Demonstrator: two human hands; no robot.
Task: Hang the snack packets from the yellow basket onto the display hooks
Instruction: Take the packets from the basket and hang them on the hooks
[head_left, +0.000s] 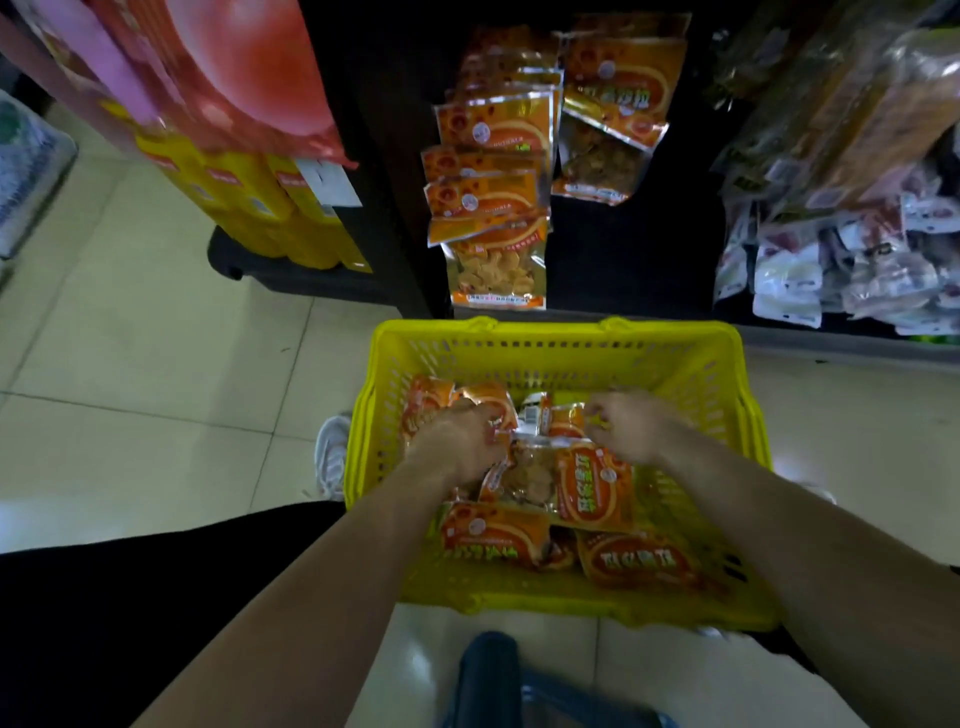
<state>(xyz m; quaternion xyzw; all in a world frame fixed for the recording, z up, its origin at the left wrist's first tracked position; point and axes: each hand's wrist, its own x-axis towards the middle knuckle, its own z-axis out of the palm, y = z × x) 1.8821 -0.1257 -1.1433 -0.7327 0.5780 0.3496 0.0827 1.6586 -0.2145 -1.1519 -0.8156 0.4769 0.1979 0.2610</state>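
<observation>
Down on the tiled shop floor (156, 364), in the yellow basket (550, 332), left hand (460, 441) and right hand (631, 426) each grip orange snack packets (592, 488), lettering too blurred to read.

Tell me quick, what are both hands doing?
Left hand: grips a snack packet in the yellow basket.
Right hand: pinches a second packet by its top edge.

Nothing can be read with certainty: the orange snack packets (597, 493) in the yellow basket (675, 364) bear large pale characters, upside down to the camera and too blurred to make out, and the print on the hanging packets (493, 130) and the white shelf tag (332, 182) is equally illegible.
</observation>
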